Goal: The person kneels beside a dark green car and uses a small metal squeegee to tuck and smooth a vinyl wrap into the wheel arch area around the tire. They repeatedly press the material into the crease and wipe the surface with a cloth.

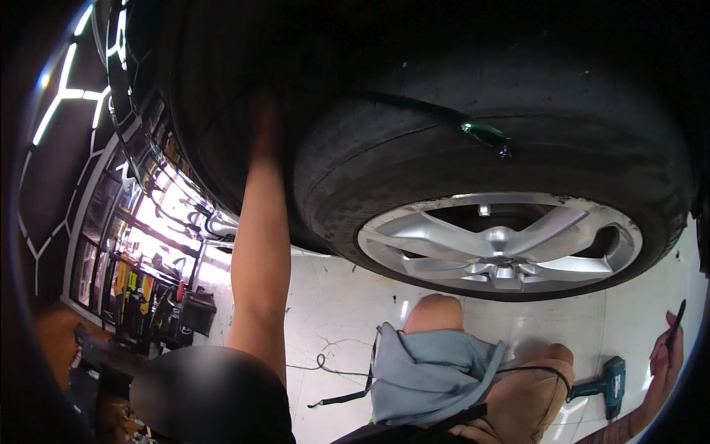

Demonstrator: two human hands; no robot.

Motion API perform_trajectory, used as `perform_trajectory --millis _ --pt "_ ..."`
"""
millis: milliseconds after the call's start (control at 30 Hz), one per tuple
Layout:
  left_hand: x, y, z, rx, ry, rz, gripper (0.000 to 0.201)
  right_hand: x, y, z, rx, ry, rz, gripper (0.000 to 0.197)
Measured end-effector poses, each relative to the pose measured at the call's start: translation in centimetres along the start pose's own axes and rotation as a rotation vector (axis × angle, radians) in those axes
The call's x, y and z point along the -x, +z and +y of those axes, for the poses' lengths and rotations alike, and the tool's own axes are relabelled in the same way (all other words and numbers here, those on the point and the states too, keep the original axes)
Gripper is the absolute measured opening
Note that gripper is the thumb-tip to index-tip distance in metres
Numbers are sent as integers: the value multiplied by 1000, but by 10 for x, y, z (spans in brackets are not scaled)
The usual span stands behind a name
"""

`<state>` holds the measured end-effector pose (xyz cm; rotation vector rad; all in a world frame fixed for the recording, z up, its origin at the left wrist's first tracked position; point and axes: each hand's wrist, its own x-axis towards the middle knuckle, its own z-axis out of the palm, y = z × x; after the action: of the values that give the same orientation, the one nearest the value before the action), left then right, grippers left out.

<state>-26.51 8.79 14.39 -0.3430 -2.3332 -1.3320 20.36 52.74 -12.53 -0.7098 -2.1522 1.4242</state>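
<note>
Item 1: slim, dark, stick-like object (680, 317), mat'l unclear. Loc.: far right of scene, upright w/ slight tilt, in right hand (667, 349). Grip: fingers closed on its lower part, upper end free. Handling (est.): prob. light and stiff, easy to turn in fingertips; best hold approx. mid-length.

Item 2: large black rubber tyre (333, 189) on silver metal spoked wheel rim (547, 222). Loc.: far side, centre to right, above the pale glossy floor (318, 288). Handling (est.): v. heavy, firm, not fragile; tread should give good friction, bare metal less. Best hold: 2 hands, opp. sides of tread; spokes as 2nd choice.

Item 3: left hand (268, 107), bare, reaching into dark space just left of tyre. Grip: cannot tell, fingers lost in shadow; contact w/ tyre likewise unclear.

Item 4: dark slender piece w/ shiny green end (484, 135), in front of tyre's upper part; kind unclear. Prob. light, smooth, poss. slippery at green end.

Misc.: teal-and-black cordless drill (612, 386), on floor, near right; prob. mod. heavy, best held by handle. Grey-blue soft cloth (433, 374), draped over leg, near centre.
</note>
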Motion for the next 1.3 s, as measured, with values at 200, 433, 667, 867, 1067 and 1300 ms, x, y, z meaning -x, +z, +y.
perform_trajectory --millis 200,433,667,867,1067,1300 --pt "13 4 -23 -113 -113 46 35 33 59 -11 -128 108 -251 46" --pt "65 -41 -83 -684 648 337 36 36 126 2 -303 -6 -586 37" --pt "186 -68 -86 -401 56 42 17 53 214 58 -547 -265 -1226 44" --pt "194 -158 24 -1013 143 31 20 78 247 59 -524 -42 -1185 34" --pt "149 -74 142 -987 968 200 19 73 248 70 -366 69 -1165 32" --pt "125 -65 131 -1083 1135 353 22 66 229 85 -312 6 -1059 31"
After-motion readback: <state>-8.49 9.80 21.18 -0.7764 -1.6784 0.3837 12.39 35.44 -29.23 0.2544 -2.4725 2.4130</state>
